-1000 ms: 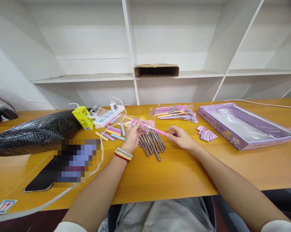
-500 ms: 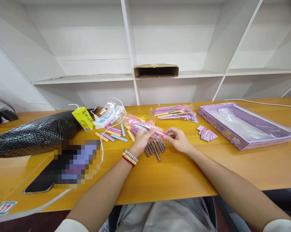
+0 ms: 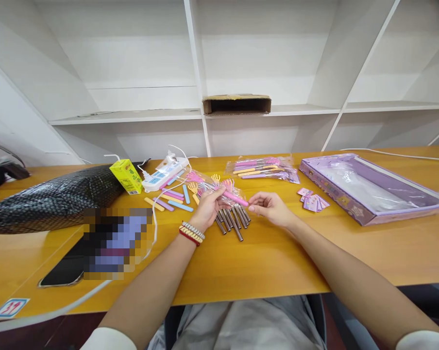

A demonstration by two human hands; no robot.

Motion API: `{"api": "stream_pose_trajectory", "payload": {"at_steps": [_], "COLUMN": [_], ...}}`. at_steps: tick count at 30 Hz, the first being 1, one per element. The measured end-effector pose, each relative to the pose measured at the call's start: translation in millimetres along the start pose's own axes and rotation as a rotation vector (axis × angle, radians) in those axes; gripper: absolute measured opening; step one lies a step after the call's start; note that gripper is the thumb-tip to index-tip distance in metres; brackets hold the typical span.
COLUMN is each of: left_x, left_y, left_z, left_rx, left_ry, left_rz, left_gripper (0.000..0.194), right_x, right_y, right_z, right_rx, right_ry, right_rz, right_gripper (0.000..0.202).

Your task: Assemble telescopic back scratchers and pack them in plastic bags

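Observation:
A pink stick in a clear plastic sleeve (image 3: pixel 235 197) spans the space between my hands. My left hand (image 3: pixel 209 210) pinches it near its middle, and a pink hand-shaped head shows at its far left end. At the right end, the fingertips of my right hand (image 3: pixel 269 208) are closed on the sleeve's tip. Beneath lie several metal rods (image 3: pixel 237 224) and yellow and pink hand-shaped heads (image 3: pixel 215 181). Left of these are loose pastel handles (image 3: pixel 179 206). Packed sticks (image 3: pixel 263 168) lie behind.
A purple box (image 3: pixel 367 214) and small cards (image 3: pixel 314 202) are at the right. A power strip (image 3: pixel 163 176), yellow drink carton (image 3: pixel 126 176), black wrapped bundle (image 3: pixel 59 199) and phone (image 3: pixel 64 265) are at the left. Shelves stand behind, holding a cardboard box (image 3: pixel 237 105).
My left hand has shifted slightly left along the sleeve, showing more of the pink handle. My right hand stays at the right end.

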State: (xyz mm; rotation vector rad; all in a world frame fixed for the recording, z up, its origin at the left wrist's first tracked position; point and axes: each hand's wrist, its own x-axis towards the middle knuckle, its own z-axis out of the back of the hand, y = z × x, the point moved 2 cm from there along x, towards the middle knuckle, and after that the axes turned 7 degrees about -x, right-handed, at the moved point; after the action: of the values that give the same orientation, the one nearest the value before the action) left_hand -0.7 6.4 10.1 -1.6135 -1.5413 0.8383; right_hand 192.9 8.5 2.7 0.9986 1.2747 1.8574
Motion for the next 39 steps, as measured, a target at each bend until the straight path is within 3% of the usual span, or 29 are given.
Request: {"api": "stream_pose_trajectory", "payload": {"at_steps": [10, 15, 21, 29, 33, 39], "left_x": [-4.8, -12.4, -17.1, -22.1, -20.5, -16.8], "left_y": [3.9, 12.2, 18.0, 16.4, 15.3, 20.9], "left_z": [-8.5, -19.4, -23.6, -27.2, -26.7, -22.1], "left_rx": [-0.065, 0.043, 0.134, 0.287, 0.331, 0.421], "left_ry": [0.087, 0.202, 0.235, 0.329, 0.288, 0.173], "left_rz": [0.027, 0.107, 0.121, 0.169, 0.152, 0.097], "left_gripper": [0.027, 0.031, 0.029, 0.033, 0.037, 0.038], "right_x": [-1.0, -4.8, -8.1, -11.6, -11.8, -8.7], "right_y": [-1.7, 2.7, 5.7, 0.8, 6.8, 11.0], "right_z": [3.0, 0.9, -0.7, -3.4, -5.1, -6.9], "right_rx": [-0.239, -0.358, -0.607, -0.785, -0.770, -0.828], "right_ry": [-0.168, -0.136, -0.040, -0.117, -0.106, 0.062], "right_rz": [0.112, 0.187, 0.284, 0.374, 0.346, 0.244], "right_gripper": [0.034, 0.031, 0.029, 0.030, 0.034, 0.029]}}
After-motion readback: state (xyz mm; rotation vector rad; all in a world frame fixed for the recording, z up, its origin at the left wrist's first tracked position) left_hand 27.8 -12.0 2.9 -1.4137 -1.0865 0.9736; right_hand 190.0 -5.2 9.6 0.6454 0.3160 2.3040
